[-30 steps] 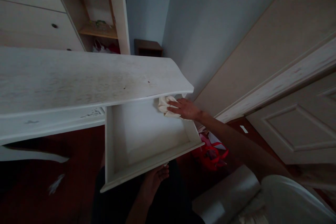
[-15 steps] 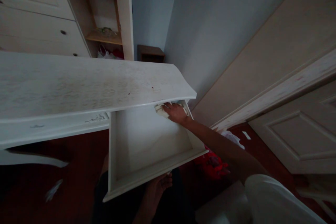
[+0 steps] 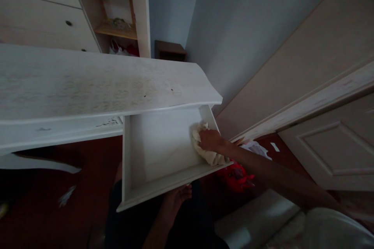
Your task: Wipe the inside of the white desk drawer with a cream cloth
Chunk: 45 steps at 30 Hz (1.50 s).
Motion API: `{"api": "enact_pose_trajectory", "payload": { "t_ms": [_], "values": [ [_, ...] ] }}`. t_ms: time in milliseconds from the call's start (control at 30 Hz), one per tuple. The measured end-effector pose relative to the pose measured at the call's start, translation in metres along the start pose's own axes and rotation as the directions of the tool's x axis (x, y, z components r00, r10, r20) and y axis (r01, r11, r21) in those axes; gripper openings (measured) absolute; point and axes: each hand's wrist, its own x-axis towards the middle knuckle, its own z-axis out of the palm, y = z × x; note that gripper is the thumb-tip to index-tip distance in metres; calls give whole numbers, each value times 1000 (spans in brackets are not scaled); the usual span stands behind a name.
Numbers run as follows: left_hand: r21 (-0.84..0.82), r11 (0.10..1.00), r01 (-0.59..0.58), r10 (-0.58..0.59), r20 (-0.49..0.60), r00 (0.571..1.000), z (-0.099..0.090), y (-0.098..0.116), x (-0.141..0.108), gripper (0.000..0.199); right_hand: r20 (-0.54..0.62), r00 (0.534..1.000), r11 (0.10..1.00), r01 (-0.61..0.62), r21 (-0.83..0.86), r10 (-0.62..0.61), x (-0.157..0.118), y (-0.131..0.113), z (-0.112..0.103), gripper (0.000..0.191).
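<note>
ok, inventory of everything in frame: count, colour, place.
Table: 1, white, left to centre
Drawer: 1, white, pulled out of table
Cloth: 1, cream, drawer's right side
Cabinet: 1, off-white, upper left
Box-like unit: 1, brown, beyond table
Walls: 2, blue-grey, behind and right
Floor: 1, dark red, below
Door: 1, white, far right
Red bundle: 1, red, right of drawer
Plastic bag: 1, white, beside red bundle
Strip: 1, white, floor near door
Scrap: 1, pale, floor lower left
Bulky item: 1, white, lower right, unclear
Lap: 1, dark-clad, below drawer
Left hand: 1, bare, below drawer's front
Right hand: 1, bare, on cloth
</note>
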Motion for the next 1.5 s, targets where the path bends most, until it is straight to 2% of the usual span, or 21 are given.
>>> {"api": "enact_pose_trajectory", "payload": {
  "t_ms": [133,233,267,333,400,433,567,733,800,900,933,967,1000,1033,1133,1167,1233,1300,1367,1433,1500],
  "values": [
    [-13,1000,-14,14,-1,1000,5,0,-5,11,75,972,958,231,-171,-221,-19,-6,3,16],
    [-10,1000,-18,18,-9,1000,9,-2,-7,9,149,916,890,398,-225,-372,-22,-22,1,17],
    [-11,1000,-18,18,-9,1000,10,-3,-7,10,187,877,854,475,-212,-442,-22,-31,0,19],
    [-18,999,-28,28,-13,1000,10,-5,-5,12,248,771,759,630,-164,-586,-21,-51,-2,23],
    [-21,999,-32,31,-26,999,10,-8,-4,15,278,671,666,735,-127,-687,-19,-73,-5,27],
    [-21,999,-34,34,-30,999,10,-9,-3,16,282,634,632,767,-112,-720,-18,-85,-6,29],
    [-22,998,-58,58,5,998,11,-8,-7,22,270,535,547,837,-37,-800,-9,-132,-12,34],
    [-18,998,-52,52,4,999,16,-3,-13,22,210,401,410,912,-1,-892,1,-185,-12,30],
    [-22,998,-56,56,-7,998,16,-3,-13,21,179,361,357,933,-55,-915,3,-196,-8,27],
    [-37,998,-54,54,-13,998,17,-4,-12,19,98,313,295,941,-165,-945,3,-197,0,24],
    [-41,998,-55,54,-13,998,17,-4,-12,18,71,312,293,935,-197,-947,3,-194,1,25],
    [-42,997,-57,57,-10,998,17,-4,-12,18,41,335,318,921,-224,-941,4,-191,1,25],
    [-41,998,-57,57,-7,998,17,-4,-12,18,6,383,370,897,-243,-924,5,-187,0,26],
    [-39,998,-56,56,-6,998,18,-4,-13,18,-38,450,444,859,-254,-892,8,-184,-2,27],
    [-37,998,-53,53,-10,999,19,-3,-14,17,-172,674,694,678,-243,-719,18,-172,-15,33],
    [-37,998,-52,51,-12,999,19,-3,-14,17,-198,726,752,617,-233,-658,21,-168,-21,34],
    [-36,998,-51,50,-12,999,19,-2,-15,17,-217,787,815,540,-213,-578,27,-159,-33,36],
    [-32,998,-53,52,-13,999,19,-1,-14,17,-225,805,835,518,-186,-550,28,-148,-44,36],
    [-26,998,-51,51,-10,999,18,-2,-14,17,-246,800,837,527,-144,-546,26,-134,-56,39],
    [-24,998,-49,49,1,999,16,-3,-12,19,-293,775,823,561,-90,-560,23,-119,-69,43],
    [-24,998,-53,53,19,998,12,-6,-10,22,-368,723,788,614,-46,-585,20,-101,-85,44]
  ]
}}
